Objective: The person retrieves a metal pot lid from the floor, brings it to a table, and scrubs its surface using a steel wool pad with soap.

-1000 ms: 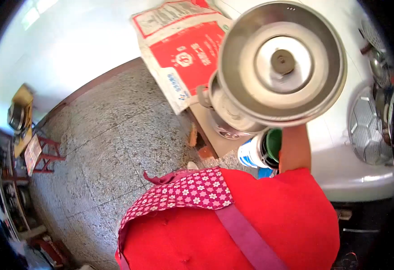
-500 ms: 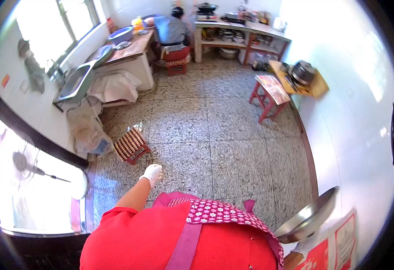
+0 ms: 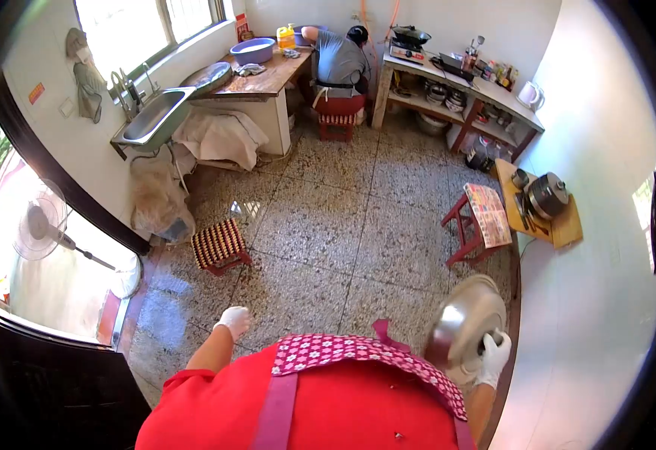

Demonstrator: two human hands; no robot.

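Metal lid (image 3: pixel 457 324) | round, silvery, tilted | right fingers (image 3: pixel 485 345) grasping it | left fingers (image 3: pixel 241 321) unclear

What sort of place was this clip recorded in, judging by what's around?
Probably a home kitchen: there is a metal sink, a wok on a burner, and a large metal lid in the right hand.

left hand (image 3: pixel 233 322) out from side | left forearm (image 3: pixel 209 355) extended | right hand (image 3: pixel 496 355) low, curled in grip
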